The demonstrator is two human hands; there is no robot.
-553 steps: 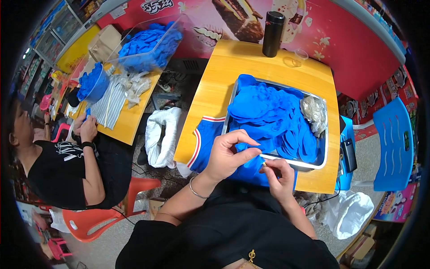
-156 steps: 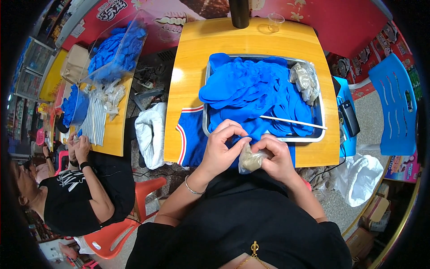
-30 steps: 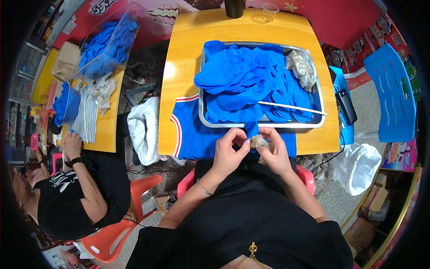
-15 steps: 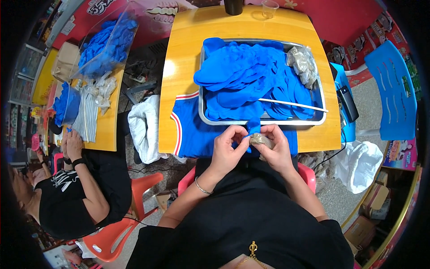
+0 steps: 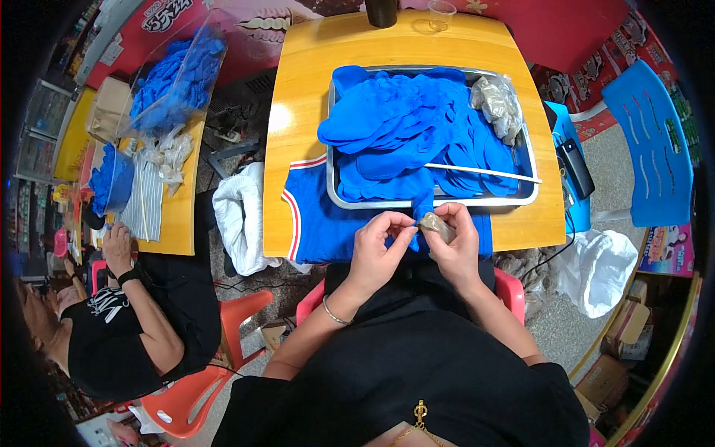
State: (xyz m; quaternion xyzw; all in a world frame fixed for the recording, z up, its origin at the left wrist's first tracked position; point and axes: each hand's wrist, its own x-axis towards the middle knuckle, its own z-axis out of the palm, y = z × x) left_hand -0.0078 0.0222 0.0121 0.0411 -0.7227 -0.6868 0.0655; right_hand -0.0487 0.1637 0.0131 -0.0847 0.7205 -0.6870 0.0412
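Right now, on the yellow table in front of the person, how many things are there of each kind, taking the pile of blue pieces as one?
Metal tray: 1
Pile of blue pieces: 1
White stick: 1
Grey bundle: 1
Blue cloth with red and white edge: 1
Dark cylinder: 1
Clear cup: 1
Total: 7

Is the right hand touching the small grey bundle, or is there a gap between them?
Touching. In the head view the right hand has its fingers wrapped around the small grey bundle, with no gap; the left hand pinches blue cloth beside it.
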